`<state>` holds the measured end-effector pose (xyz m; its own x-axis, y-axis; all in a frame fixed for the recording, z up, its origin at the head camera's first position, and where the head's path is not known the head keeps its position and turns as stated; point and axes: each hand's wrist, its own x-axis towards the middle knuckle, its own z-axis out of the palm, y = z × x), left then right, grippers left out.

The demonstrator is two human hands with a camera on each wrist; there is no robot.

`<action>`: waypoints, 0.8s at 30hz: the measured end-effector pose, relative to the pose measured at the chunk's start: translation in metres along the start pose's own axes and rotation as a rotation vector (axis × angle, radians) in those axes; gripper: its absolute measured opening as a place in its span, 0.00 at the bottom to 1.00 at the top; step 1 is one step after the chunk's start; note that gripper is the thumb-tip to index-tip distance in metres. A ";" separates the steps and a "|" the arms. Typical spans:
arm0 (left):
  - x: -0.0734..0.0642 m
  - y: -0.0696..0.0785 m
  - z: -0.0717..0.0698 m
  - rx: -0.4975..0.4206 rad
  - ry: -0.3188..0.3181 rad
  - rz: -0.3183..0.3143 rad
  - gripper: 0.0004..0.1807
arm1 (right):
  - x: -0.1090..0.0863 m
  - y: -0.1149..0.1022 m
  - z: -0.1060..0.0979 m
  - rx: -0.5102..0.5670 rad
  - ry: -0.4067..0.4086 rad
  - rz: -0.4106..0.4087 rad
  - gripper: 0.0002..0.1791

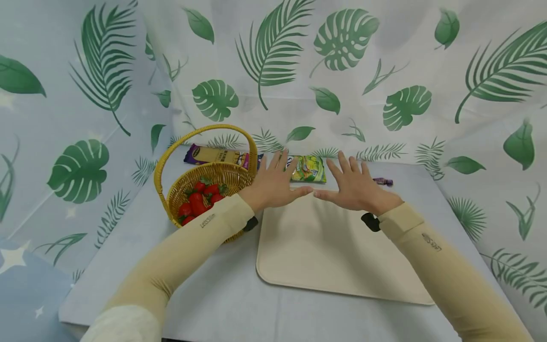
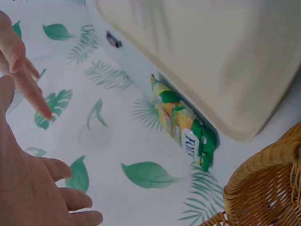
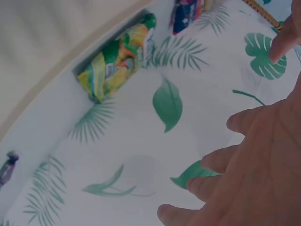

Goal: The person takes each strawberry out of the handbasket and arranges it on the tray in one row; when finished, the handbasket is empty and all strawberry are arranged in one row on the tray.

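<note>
Two outspread hands, my left hand (image 1: 275, 184) and right hand (image 1: 358, 189), hover above the beige tray (image 1: 337, 270) in the head view. My left-wrist view shows a green-yellow packet (image 2: 181, 122) beside it, near the wicker basket (image 2: 258, 165); my right-wrist view, a purple item (image 3: 7, 169).

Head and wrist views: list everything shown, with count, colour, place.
Table: one, pale, lower half of head view
Tray: one, beige, on table
Basket: one, golden, left of tray
Strawberries: several, red, inside basket
Green packet: one, green-yellow, beyond tray
Tan packet: one, purple-and-tan, behind basket
Blue packet: count unclear, blue-pink, between those packets
Wrapped piece: one, purple, beyond tray, rightmost
Leaf-print cloth: count unclear, white-green, around table
Wrist devices: two, black, under wrists
Sleeves: two, tan, forearms
Left hand: one, bare, raised by tray's far edge
Right hand: one, bare, right of left hand
</note>
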<state>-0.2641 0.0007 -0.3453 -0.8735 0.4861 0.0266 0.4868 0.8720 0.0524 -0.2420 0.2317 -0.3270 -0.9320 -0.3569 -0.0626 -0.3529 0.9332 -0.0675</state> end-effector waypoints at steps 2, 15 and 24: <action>-0.010 -0.002 0.003 -0.014 0.000 0.005 0.54 | -0.004 0.000 0.005 0.023 0.003 -0.007 0.56; -0.113 -0.059 0.026 -0.251 0.237 -0.130 0.46 | 0.000 -0.024 0.062 0.363 0.000 -0.095 0.46; -0.179 -0.102 0.050 -0.455 1.022 -0.190 0.10 | 0.017 -0.067 0.094 0.646 0.156 -0.138 0.24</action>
<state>-0.1573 -0.1727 -0.4056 -0.6272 -0.1097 0.7711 0.4820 0.7230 0.4949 -0.2268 0.1591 -0.4169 -0.9003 -0.4154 0.1301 -0.3941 0.6508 -0.6490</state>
